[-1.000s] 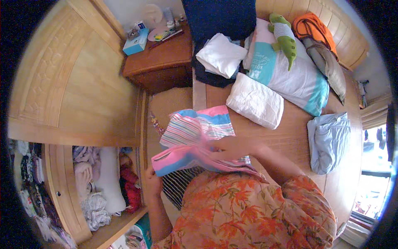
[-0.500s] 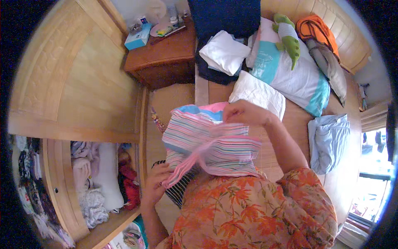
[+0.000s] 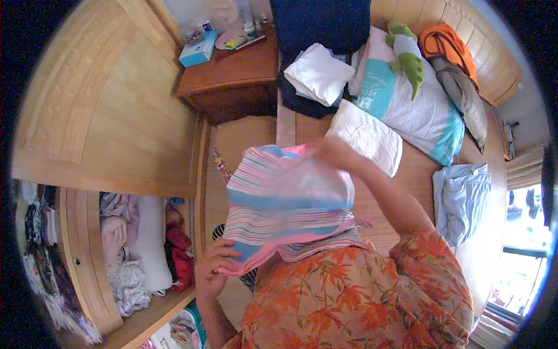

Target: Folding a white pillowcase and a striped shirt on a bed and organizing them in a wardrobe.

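A striped garment in pink, white and blue with pink edging hangs spread in front of my chest. At its lower left corner, my left hand pinches the pink edge, fingers in front. My right hand is closed at the upper right of the cloth, smeared by motion, its fingertips partly hidden. The garment's lower edge bunches against my orange flowered shirt. Behind the cloth, a black-and-white striped item shows only in part.
On the bed at right lie folded light-blue trousers, a white folded cloth, a white and teal pillow and a green plush crocodile. White folded clothes sit beyond. An open wardrobe stands left; a brown nightstand is behind.
The garment has opened out from a gathered, twisted shape into a broader panel. My left hand has shifted slightly left and down, and my right hand stays near the top edge.
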`<act>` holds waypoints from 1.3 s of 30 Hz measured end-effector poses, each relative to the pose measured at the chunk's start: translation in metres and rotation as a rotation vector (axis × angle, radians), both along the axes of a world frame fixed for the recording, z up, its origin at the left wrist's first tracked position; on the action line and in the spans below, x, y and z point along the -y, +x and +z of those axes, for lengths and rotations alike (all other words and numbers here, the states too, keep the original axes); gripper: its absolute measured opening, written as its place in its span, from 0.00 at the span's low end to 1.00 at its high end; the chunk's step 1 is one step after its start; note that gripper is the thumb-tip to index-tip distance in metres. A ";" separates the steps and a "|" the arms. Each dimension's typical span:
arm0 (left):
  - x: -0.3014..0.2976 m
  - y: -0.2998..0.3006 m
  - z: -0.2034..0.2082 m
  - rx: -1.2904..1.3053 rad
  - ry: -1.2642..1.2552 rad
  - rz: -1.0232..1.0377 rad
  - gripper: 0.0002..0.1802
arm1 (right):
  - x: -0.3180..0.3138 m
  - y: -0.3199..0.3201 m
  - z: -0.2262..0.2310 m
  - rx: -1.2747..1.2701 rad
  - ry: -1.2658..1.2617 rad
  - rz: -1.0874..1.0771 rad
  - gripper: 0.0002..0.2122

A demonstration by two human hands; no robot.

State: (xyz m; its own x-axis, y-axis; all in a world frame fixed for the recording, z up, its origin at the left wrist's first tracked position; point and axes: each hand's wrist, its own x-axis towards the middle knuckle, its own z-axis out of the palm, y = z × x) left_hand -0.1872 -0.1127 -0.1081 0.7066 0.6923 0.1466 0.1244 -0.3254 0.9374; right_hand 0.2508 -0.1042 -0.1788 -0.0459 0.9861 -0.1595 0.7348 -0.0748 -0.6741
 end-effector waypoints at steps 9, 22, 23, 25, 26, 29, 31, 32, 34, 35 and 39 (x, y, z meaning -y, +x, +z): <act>0.004 -0.011 0.002 -0.002 0.034 0.077 0.19 | -0.015 0.001 0.023 0.081 0.535 -0.126 0.16; -0.007 0.042 0.040 -0.012 0.229 0.118 0.14 | 0.046 -0.117 0.097 -0.568 0.210 0.504 0.30; -0.010 0.048 0.044 0.010 0.258 0.084 0.12 | 0.051 -0.124 0.116 -0.567 0.212 0.509 0.30; -0.015 0.058 0.050 0.067 0.283 0.067 0.10 | 0.057 -0.135 0.139 -0.393 0.091 0.626 0.31; -0.018 0.062 0.053 0.122 0.304 0.042 0.08 | 0.063 -0.142 0.133 -0.350 0.089 0.568 0.28; -0.024 0.073 0.064 0.229 0.309 0.164 0.04 | 0.070 -0.133 0.119 -0.102 0.056 0.433 0.23; -0.035 0.071 0.074 0.266 0.295 0.229 0.03 | 0.064 -0.109 0.129 -0.202 -0.093 0.169 0.14; -0.044 0.072 0.080 0.302 0.278 0.290 0.02 | 0.055 -0.089 0.138 -0.040 0.002 0.159 0.10; -0.070 0.079 0.099 0.390 0.222 0.428 0.10 | 0.038 -0.052 0.151 0.201 0.223 -0.014 0.08; -0.087 0.076 0.115 0.402 0.183 0.487 0.09 | 0.026 -0.038 0.171 0.280 0.475 -0.028 0.07; -0.157 0.088 0.184 0.584 0.173 0.600 0.09 | -0.006 0.006 0.255 0.418 0.706 -0.163 0.06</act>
